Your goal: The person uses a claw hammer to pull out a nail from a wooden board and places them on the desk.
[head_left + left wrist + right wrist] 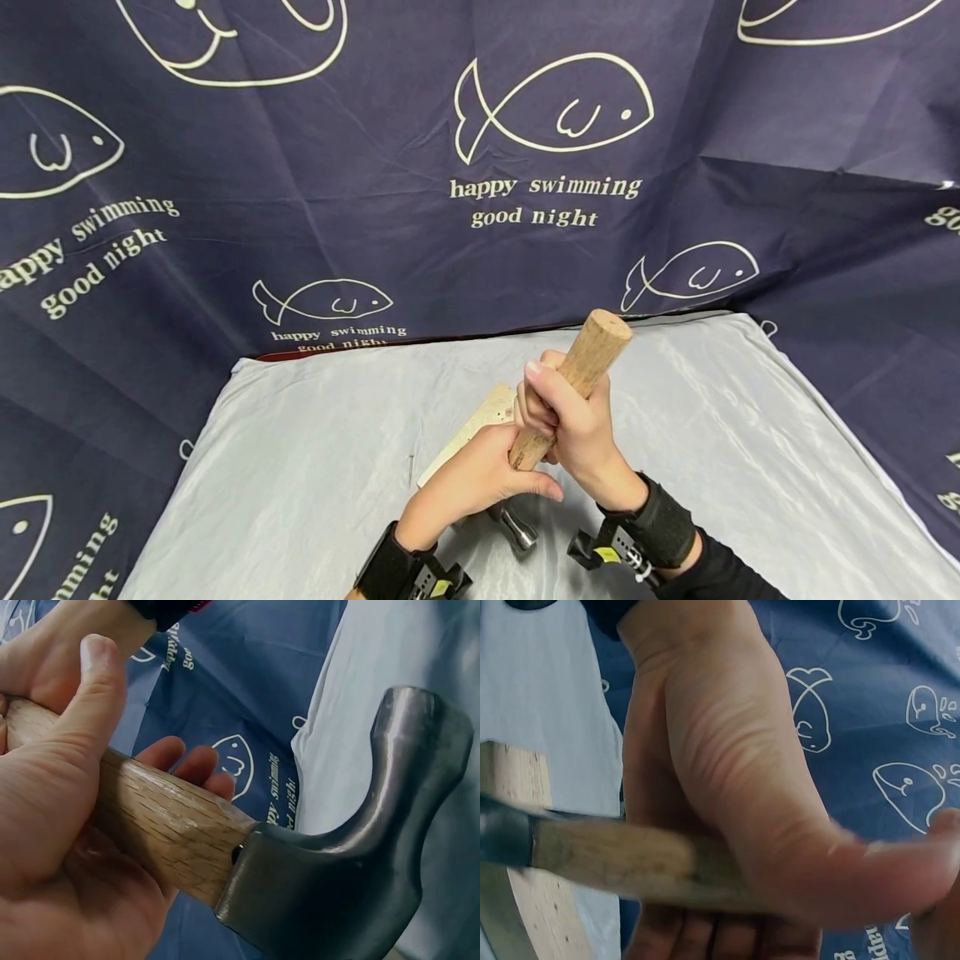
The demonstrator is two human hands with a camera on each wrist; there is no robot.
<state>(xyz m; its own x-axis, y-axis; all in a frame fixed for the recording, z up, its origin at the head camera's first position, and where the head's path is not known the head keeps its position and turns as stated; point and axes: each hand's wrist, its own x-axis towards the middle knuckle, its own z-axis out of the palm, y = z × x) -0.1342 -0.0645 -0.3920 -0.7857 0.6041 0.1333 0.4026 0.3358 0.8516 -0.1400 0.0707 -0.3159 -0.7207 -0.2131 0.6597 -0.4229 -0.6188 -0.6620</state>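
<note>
A hammer with a wooden handle (592, 350) and a dark metal head (337, 877) is held tilted above the table, its handle's end up and its head low. My right hand (577, 425) grips the upper part of the handle, thumb across it. Lower down, nearer the head, my left hand (476, 468) holds the handle between thumb and fingers; in the left wrist view its fingertips (199, 765) show past the far side. The left forearm and hand cover part of the head in the head view.
A pale wooden board (457, 442) with small holes lies on the table behind the left hand, partly hidden. Left of it is a thin nail (411, 468). A light grey cloth (300, 467) covers the table, and a dark blue printed curtain (420, 250) hangs around it.
</note>
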